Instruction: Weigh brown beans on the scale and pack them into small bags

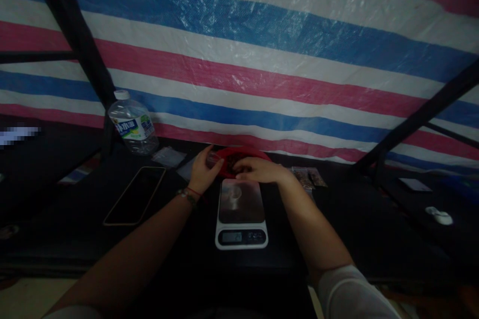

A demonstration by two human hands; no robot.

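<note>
Behind the kitchen scale [241,204] stands a red bowl [258,152] with small dark pieces in it. My right hand [258,169] reaches over the bowl's near rim, its curled fingers down among the pieces; whether they grip any is hidden. At the bowl's left side, my left hand [202,172] is curled round a small clear plastic item [212,159], too dim to name exactly. The scale has a white body, a shiny metal plate and a lit display. A pale round spot shows on the plate, perhaps a reflection.
Left of my hands lie a phone [134,197] and clear plastic bags [168,157], with a large clear bottle [134,127] behind. Filled small bags [301,178] lie right of the bowl. A striped tarp [262,70] hangs behind, between dark metal posts [422,114].
</note>
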